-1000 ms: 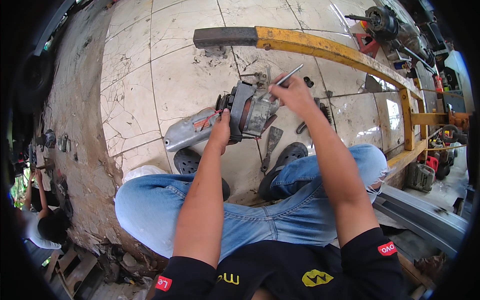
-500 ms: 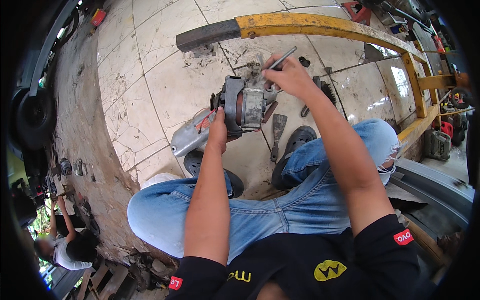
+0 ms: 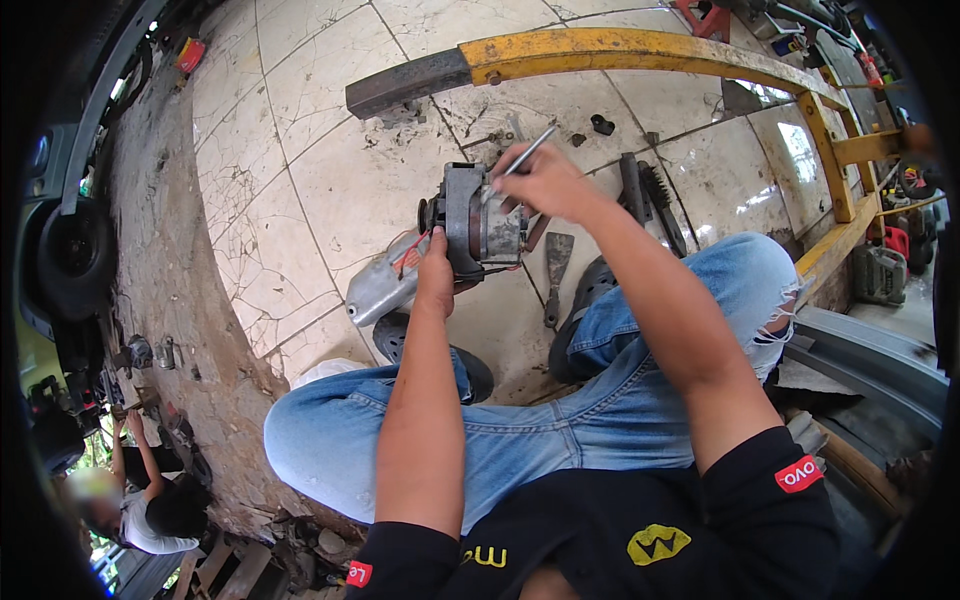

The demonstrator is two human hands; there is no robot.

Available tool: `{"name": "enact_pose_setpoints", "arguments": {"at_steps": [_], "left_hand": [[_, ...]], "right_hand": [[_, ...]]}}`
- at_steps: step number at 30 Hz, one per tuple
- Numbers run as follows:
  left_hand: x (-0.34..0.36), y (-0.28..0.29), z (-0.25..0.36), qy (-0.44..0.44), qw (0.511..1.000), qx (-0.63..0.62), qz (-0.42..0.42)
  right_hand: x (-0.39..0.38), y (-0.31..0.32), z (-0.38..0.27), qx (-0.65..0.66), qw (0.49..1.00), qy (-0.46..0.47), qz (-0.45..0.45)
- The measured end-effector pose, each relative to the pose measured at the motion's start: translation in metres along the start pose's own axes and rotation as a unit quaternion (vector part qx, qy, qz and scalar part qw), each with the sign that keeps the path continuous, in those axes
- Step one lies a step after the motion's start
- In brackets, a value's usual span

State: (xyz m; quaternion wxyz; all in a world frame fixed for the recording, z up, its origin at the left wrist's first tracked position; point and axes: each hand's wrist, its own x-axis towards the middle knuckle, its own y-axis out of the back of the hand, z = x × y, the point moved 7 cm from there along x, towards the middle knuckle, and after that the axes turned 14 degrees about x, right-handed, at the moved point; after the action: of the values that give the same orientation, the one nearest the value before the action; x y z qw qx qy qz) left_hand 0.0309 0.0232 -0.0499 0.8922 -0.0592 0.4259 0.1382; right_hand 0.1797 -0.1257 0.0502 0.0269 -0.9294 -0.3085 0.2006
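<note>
My left hand (image 3: 436,280) is closed around the near left side of an alternator-like grey metal unit (image 3: 488,235), with a brownish-red band at its middle and a dark pulley on its left. In my right hand (image 3: 548,182) is a slim grey metal rod tool (image 3: 530,150), its lower end over the unit's upper side. That tip is blurred, so I cannot tell whether it touches. Behind my left hand lies a silver metal cylinder (image 3: 380,285) with red wires beside it. A scraper (image 3: 557,270) lies on the tiles to the right of the unit.
A black-bristled brush (image 3: 660,205) lies past my right forearm. Beyond the unit stretches a yellow steel frame (image 3: 620,48) with a black end, its legs at the right. My shoes (image 3: 580,310) stand close to the scraper. Another person (image 3: 150,510) works at the far lower left.
My right hand and the rod tool have moved left and slightly nearer, from the unit's right end over its upper middle. My left hand still holds the unit.
</note>
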Motion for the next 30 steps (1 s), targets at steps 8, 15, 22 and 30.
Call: {"name": "enact_pose_setpoints", "arguments": {"at_steps": [8,15,22,30], "left_hand": [[0.003,0.006,-0.007,0.015,1.0,0.0,0.026],[-0.001,0.003,-0.005,0.003,1.0,-0.006,0.014],[0.004,0.002,-0.007,0.005,1.0,-0.011,0.008],[0.01,0.002,-0.009,-0.007,1.0,-0.026,0.011]], "right_hand": [[-0.014,-0.005,-0.021,0.029,0.998,0.05,0.015],[-0.021,0.053,-0.008,-0.076,0.993,0.007,0.091],[-0.019,0.014,0.001,-0.009,0.998,0.023,0.053],[-0.031,0.012,-0.011,-0.014,1.0,-0.015,0.013]]}}
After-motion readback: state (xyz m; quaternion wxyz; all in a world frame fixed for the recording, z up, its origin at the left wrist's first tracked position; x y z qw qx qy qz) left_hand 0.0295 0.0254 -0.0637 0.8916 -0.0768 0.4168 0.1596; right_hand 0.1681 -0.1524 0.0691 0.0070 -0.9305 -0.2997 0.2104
